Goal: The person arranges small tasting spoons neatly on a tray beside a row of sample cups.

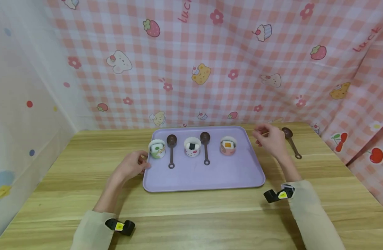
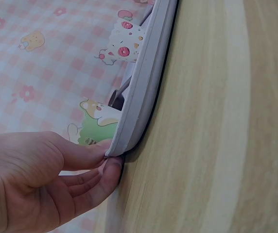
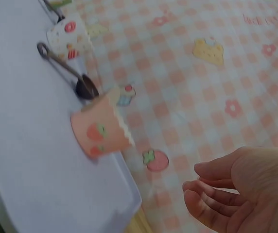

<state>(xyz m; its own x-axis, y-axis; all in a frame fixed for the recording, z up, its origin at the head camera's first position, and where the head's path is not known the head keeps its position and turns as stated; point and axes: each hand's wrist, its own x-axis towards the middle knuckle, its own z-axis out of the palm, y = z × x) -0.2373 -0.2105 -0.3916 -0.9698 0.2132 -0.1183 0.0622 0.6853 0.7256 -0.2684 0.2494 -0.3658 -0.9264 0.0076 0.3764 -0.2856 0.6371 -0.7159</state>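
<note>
A lilac tray (image 1: 191, 178) lies on the table. My left hand (image 1: 132, 166) pinches its left rim, thumb above and fingers beneath, as the left wrist view shows. Beside that hand stands a green paper cup (image 1: 158, 155); a white patterned cup (image 1: 192, 153) is mid-tray and a pink cup (image 1: 228, 151) is to the right. Each contains a small white block with a coloured top. Between the cups lie two brown spoons, a left one (image 1: 171, 141) and a right one (image 1: 205, 138). Just off the tray's right edge, my right hand (image 1: 271, 139) holds nothing, its fingers loosely bent.
Another brown spoon (image 1: 291, 141) lies on the wooden table (image 1: 204, 222) beyond my right hand. Behind the table hangs a pink checked curtain (image 1: 179, 86), with a pale wall covering (image 1: 29, 76) at the left.
</note>
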